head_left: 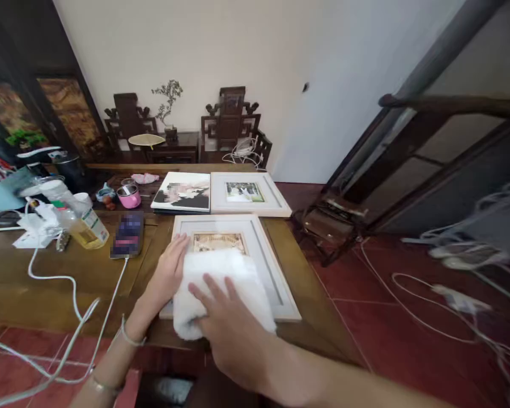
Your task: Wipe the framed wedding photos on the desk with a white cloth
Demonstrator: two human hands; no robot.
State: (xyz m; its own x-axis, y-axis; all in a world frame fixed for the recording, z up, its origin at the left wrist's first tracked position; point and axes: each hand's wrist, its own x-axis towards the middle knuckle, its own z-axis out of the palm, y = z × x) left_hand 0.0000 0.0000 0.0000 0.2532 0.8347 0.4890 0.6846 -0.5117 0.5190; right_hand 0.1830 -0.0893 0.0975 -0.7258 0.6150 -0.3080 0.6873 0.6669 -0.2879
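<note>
Touching: right hand (233, 331), one white cloth (249, 283), grip spread | left hand (168, 273), one of two frames (262, 263), grip flat

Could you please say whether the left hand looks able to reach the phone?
Probably yes: the left hand rests on the picture frame, the phone lies to that hand's left, and nothing appears to stand between them.
</note>
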